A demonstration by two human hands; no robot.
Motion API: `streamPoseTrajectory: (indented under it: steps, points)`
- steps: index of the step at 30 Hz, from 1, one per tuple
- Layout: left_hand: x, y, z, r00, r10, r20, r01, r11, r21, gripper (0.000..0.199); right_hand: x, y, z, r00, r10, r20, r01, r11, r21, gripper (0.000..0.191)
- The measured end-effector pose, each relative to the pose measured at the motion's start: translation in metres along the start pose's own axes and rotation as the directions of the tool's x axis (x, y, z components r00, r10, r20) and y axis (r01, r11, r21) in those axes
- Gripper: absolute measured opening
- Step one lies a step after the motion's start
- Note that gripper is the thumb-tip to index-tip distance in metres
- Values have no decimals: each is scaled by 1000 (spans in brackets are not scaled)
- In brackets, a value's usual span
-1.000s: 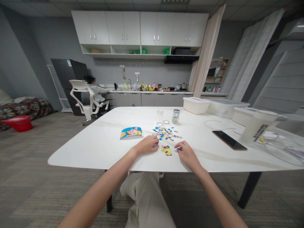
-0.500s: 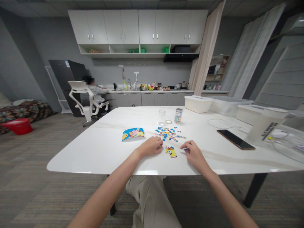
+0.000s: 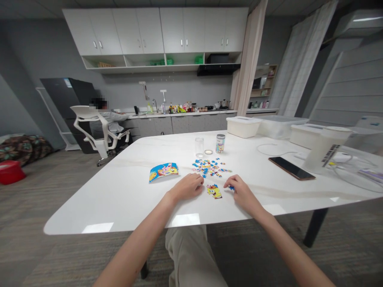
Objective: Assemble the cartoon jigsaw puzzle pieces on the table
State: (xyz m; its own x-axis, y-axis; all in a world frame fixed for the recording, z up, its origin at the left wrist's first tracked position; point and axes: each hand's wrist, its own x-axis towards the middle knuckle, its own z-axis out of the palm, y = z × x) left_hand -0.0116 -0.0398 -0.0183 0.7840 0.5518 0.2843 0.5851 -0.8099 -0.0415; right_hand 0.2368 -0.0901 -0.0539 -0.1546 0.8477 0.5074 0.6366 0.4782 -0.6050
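Note:
A joined patch of jigsaw puzzle [image 3: 214,191] with a yellow cartoon face lies flat between my two hands. My right hand [image 3: 243,196] is closed, with a blue puzzle piece [image 3: 231,187] at its fingertips, just right of the patch. On the other side, my left hand [image 3: 188,186] rests on the table with its fingers curled in; what is under them, if anything, is hidden. Beyond the hands spreads a heap of loose puzzle pieces [image 3: 209,168], mostly blue. A curved picture sheet [image 3: 163,172] with the cartoon lies left of the heap.
Behind the heap stand a clear jar [image 3: 199,147], a round lid [image 3: 208,152] and a printed can [image 3: 220,144]. Rightward on the white table [image 3: 113,191] are a phone [image 3: 291,168], a pale cup [image 3: 327,149], cables and storage boxes [image 3: 243,127]. A person sits in a white chair [image 3: 103,131].
The view has shifted and tilted slightly. My hands, the puzzle patch and the loose pieces keep nearly the same places on the table, and the blue piece remains at my right fingertips.

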Motion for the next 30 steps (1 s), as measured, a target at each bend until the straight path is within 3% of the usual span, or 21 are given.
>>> streamPoseTrajectory:
  steps: [5, 11, 24, 30]
  points:
    - [0, 0, -3, 1000, -6, 16, 6, 1000, -4, 9, 0, -1, -1, 999, 17, 38, -16, 999, -36, 49]
    - [0, 0, -3, 1000, -10, 19, 10, 1000, -8, 10, 1, -5, 0, 999, 42, 6, -41, 997, -65, 42]
    - [0, 1, -5, 999, -14, 29, 15, 1000, -22, 11, 1, -8, -3, 1000, -9, -10, 8, 999, -40, 36]
    - [0, 1, -4, 999, -10, 36, 10, 1000, -14, 12, 0, -11, -4, 1000, -11, 20, 12, 999, -50, 42]
